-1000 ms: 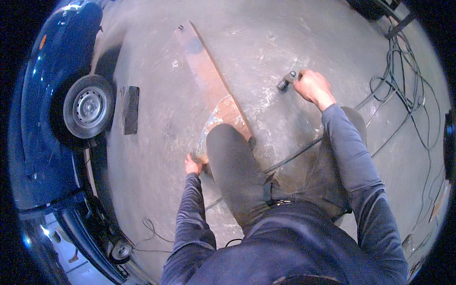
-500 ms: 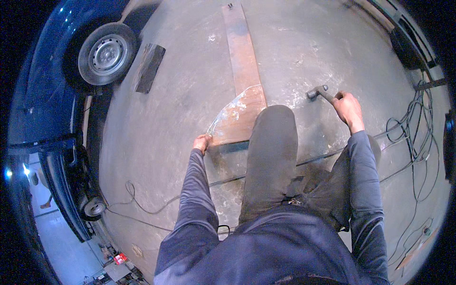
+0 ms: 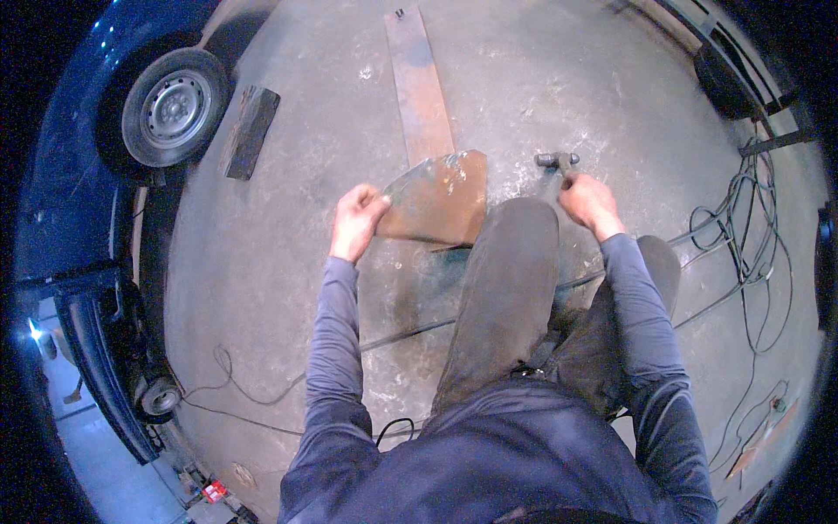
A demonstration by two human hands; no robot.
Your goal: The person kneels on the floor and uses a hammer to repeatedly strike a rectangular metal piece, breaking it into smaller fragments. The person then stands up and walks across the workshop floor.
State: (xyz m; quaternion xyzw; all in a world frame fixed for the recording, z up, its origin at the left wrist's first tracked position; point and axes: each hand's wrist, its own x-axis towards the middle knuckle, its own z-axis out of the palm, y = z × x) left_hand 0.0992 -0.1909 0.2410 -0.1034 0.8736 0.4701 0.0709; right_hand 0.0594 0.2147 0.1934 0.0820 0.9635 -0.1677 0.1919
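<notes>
Between my knees and a long rusty metal strip (image 3: pixel 410 74) is a rusty metal piece (image 3: pixel 436 201) with a curved edge and pale patches. My left hand (image 3: pixel 356 218) pinches its left corner, raising it off the strip. My right hand (image 3: pixel 587 203) grips the handle of a ball-peen hammer (image 3: pixel 555 160), whose head is just beyond my fingers, right of the piece, over the grey floor.
A dark blue car (image 3: pixel 65 148) with its wheel (image 3: pixel 175 105) stands at the left, a dark block (image 3: pixel 251 131) beside it. Cables (image 3: pixel 759 253) are tangled on the right. A dark metal frame (image 3: pixel 777 140) is at the top right, red objects (image 3: pixel 214 491) at the lower left.
My left hand has moved up, and the curved piece now sits raised, separate from the long strip. The hammer head has turned more crosswise in my right hand. The view has shifted.
</notes>
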